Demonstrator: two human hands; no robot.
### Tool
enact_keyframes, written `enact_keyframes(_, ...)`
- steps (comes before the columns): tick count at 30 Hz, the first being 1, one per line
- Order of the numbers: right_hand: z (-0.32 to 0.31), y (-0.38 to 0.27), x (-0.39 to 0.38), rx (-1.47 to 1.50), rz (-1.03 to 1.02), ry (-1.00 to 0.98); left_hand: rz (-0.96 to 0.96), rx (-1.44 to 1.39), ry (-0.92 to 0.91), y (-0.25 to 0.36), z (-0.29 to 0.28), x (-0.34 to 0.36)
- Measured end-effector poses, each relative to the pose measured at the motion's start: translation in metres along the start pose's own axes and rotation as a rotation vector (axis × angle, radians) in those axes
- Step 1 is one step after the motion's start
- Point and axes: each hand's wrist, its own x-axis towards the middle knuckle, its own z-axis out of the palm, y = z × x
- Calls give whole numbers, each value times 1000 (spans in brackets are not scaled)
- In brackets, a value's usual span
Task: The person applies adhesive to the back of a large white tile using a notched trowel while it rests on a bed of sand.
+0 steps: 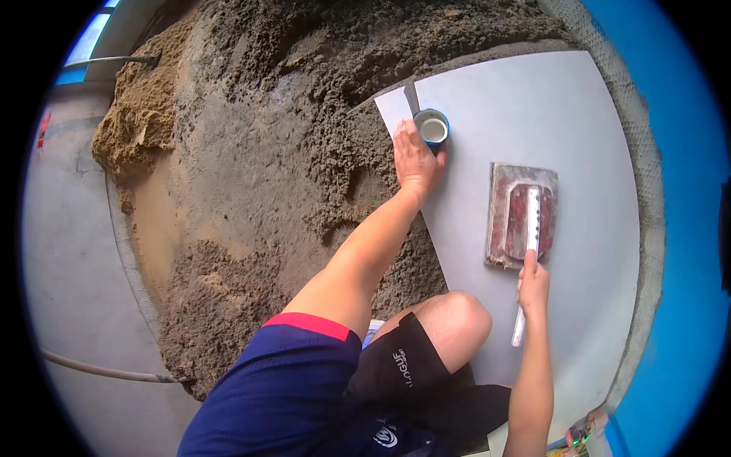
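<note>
A large white tile (594, 152) lies over the grey mortar bed. At its far left corner, my left hand (417, 158) is closed around a round, blue-rimmed thing (432, 126) with a pale hollow middle; its exact kind is unclear. A narrow dark strip, perhaps a reflection, shows on the tile beyond it. My right hand (534, 286) grips the long pale handle of a flat rectangular tamping tool (499, 221). Dusty and reddish-backed, the tool's head is over the middle of the tile; I cannot tell whether it touches.
Rough, lumpy mortar (251, 167) spreads left of the tile, with a sandy heap (141, 114) farther out. A blue wall (678, 266) rises at the right. Thin hoses (106, 371) come in from the left. My bent knee (457, 324) is by the tile's near left edge.
</note>
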Motion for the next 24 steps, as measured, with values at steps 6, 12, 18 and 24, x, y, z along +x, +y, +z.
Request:
enact_keyframes(6, -50, -11, -55, 242, 82, 47, -21, 9, -9, 2, 1, -2)
enact_keyframes(12, -118, -103, -168, 619, -110, 714, -25, 2, 29, -8, -3, -2)
enact_keyframes(18, -76, 110, -122, -89, -315, 466, -32, 18, -68, -1, 2, -1)
enact_keyframes(24, -35, 33, -74, 40, 69, 25, -19, 30, -92, -3, 10, -7)
